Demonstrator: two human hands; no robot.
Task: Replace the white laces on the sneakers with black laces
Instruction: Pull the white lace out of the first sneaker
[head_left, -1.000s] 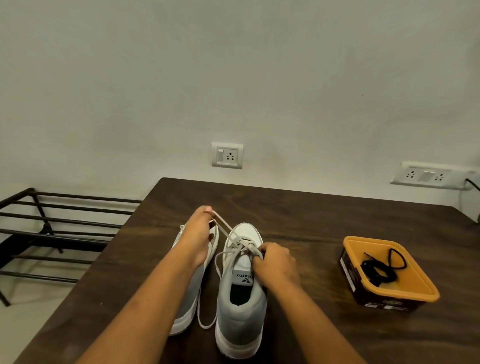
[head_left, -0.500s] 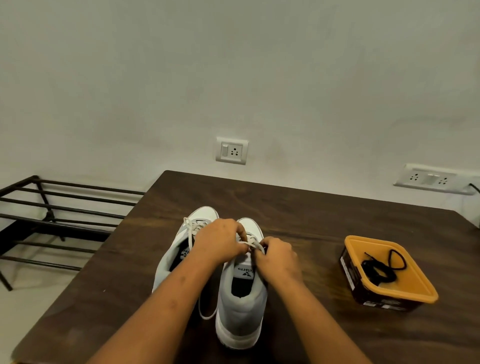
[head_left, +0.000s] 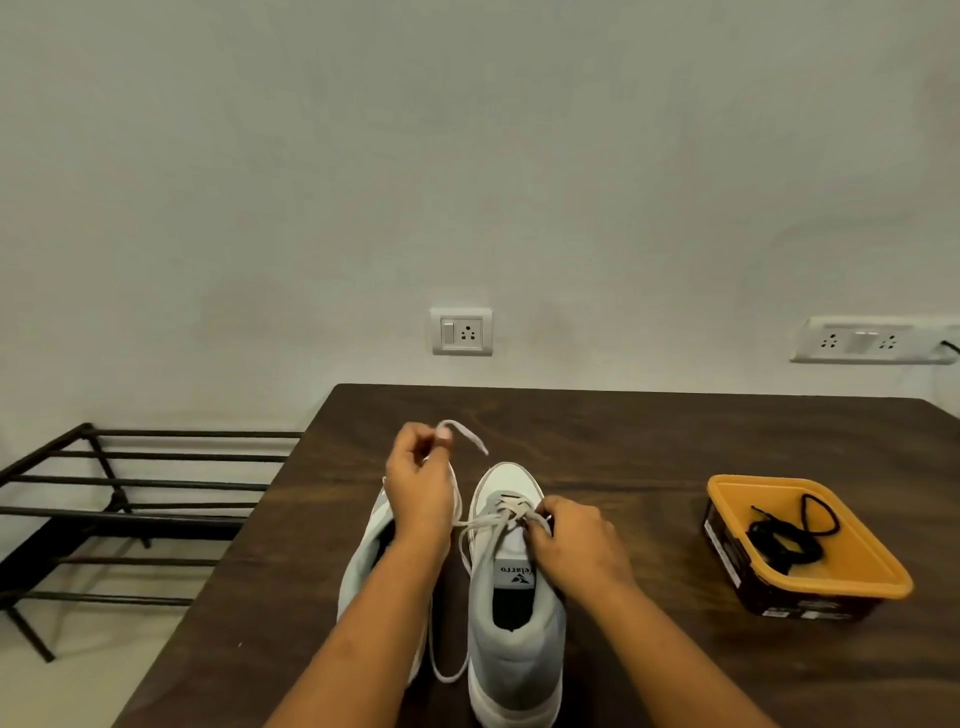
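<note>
Two grey-and-white sneakers stand side by side on the dark wooden table (head_left: 649, 441). The right sneaker (head_left: 514, 613) is in full view with a loosened white lace (head_left: 478, 530) across its eyelets. My left hand (head_left: 421, 483) is raised over the left sneaker (head_left: 363, 561), which it partly hides, and pinches the free end of the white lace. My right hand (head_left: 571, 540) holds the lacing area at the right sneaker's right side, fingers curled on the lace. The black laces (head_left: 784, 535) lie coiled in an orange tub.
The orange tub (head_left: 852, 577) with dark sides sits at the table's right. A black metal rack (head_left: 130, 509) stands on the floor to the left of the table. Wall sockets (head_left: 461, 331) are behind the table. A slack loop of white lace (head_left: 447, 670) lies between the sneakers.
My left hand has lifted up and away from the right sneaker's eyelets, drawing the white lace end out to the far left. My right hand stays at the lacing.
</note>
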